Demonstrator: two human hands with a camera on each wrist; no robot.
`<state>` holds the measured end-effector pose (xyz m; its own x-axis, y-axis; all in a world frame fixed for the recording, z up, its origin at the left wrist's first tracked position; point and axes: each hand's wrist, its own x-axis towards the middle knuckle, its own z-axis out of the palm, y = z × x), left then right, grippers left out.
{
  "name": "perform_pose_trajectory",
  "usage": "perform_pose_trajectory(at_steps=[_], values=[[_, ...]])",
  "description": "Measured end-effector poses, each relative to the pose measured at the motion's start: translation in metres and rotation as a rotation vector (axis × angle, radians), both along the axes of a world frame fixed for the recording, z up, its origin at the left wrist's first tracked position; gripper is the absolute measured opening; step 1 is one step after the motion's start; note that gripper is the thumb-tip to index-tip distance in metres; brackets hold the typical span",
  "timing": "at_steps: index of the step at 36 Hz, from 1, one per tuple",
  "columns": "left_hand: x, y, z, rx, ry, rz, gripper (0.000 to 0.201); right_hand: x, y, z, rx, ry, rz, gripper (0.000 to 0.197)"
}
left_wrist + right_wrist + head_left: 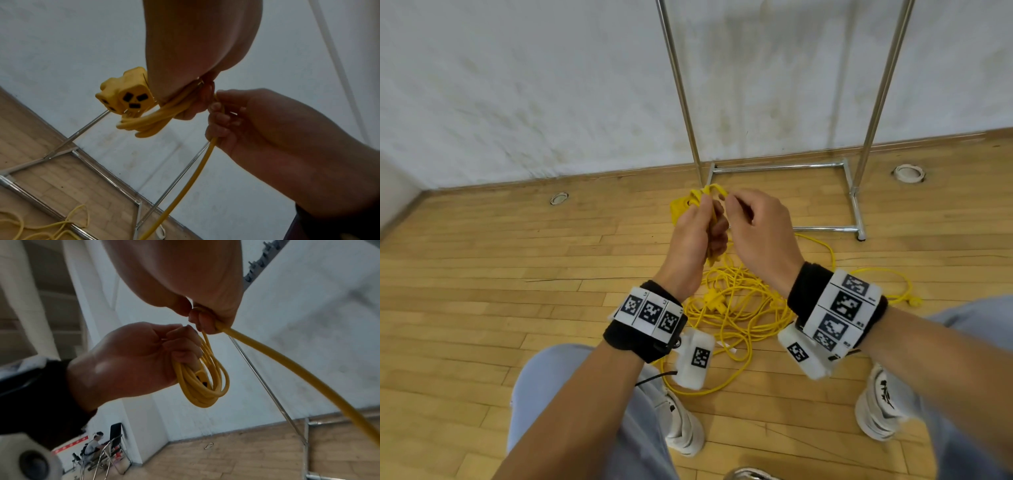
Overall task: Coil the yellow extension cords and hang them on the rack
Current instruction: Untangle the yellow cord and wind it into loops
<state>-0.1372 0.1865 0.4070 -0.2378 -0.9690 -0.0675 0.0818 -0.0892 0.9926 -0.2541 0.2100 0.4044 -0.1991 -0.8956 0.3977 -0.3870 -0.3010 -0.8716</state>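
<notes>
My left hand (710, 222) grips a small coil of yellow cord (203, 382) at chest height, with the yellow socket block (127, 94) sticking out beyond the fingers. Close beside it, my right hand (734, 205) pinches the same cord (287, 366), which runs from its fingers down toward the floor. A loose tangle of yellow cord (739, 308) lies on the wooden floor between my feet, with a yellow plug (714, 301) in it and another end (914, 301) off to the right. The metal rack (873, 102) stands just beyond my hands, against the wall.
The rack's base frame (856, 205) rests on the floor ahead. Round floor sockets (559, 198) (909, 173) sit near the wall. My shoes (685, 425) (880, 411) flank the cord pile. A seated person and folding chairs (102, 449) are far off.
</notes>
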Motion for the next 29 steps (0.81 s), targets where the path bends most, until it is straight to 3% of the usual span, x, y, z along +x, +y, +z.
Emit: perform_pose_trajectory(at_steps=[4,11,15,23,29], values=[[0.0,0.001,-0.005,-0.049,-0.065,0.032,0.055,0.005,0.002,0.003,0.019,0.036,0.003,0.029],[-0.002,0.007,-0.002,-0.014,-0.086,-0.001,0.035,0.0,0.001,0.0,0.008,0.104,-0.036,0.027],[-0.004,0.009,-0.005,0.028,-0.081,0.005,0.055,0.0,0.003,-0.004,0.002,0.14,-0.003,0.028],[-0.005,0.013,-0.011,0.168,0.041,-0.028,0.051,0.001,0.01,-0.011,0.076,0.336,0.105,0.03],[-0.009,0.012,-0.012,0.126,0.049,0.031,0.052,0.012,0.015,-0.012,0.114,0.253,0.149,0.033]])
